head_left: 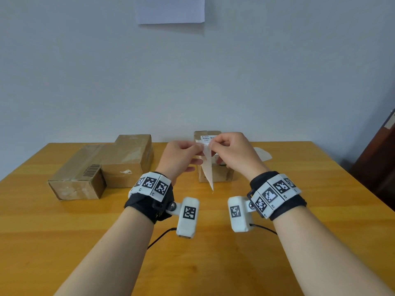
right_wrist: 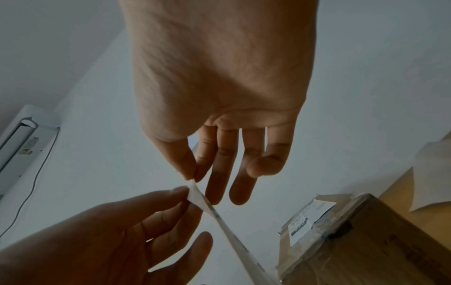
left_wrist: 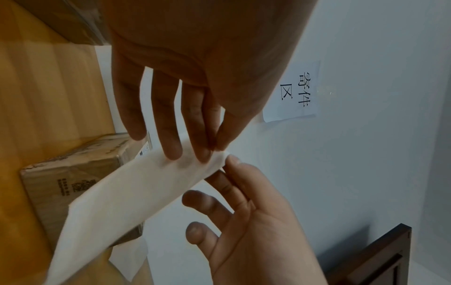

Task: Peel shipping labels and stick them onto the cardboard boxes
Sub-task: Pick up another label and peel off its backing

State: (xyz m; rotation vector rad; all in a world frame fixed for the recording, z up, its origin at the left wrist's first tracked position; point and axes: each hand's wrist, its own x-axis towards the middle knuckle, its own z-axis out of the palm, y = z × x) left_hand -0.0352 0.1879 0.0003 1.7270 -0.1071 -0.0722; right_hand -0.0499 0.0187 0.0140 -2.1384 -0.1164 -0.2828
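Note:
A white label sheet (head_left: 207, 167) hangs in the air between both hands, above the wooden table (head_left: 299, 199). My left hand (head_left: 201, 146) pinches its top corner with thumb and forefinger; the other fingers are spread. My right hand (head_left: 211, 146) pinches the same corner from the other side. In the right wrist view the label sheet (right_wrist: 219, 217) shows edge-on, and its two layers part a little at the corner. The left wrist view shows the label sheet (left_wrist: 136, 192) broadside. Behind it stands a small cardboard box (head_left: 218, 176) with a printed label (head_left: 207, 138) on top.
Two larger cardboard boxes (head_left: 74, 178) (head_left: 128, 161) lie side by side at the back left of the table. A loose piece of backing paper (head_left: 263, 155) lies right of the small box. A paper sign (head_left: 171, 9) hangs on the wall. Dark wooden furniture (head_left: 380, 159) stands at the right.

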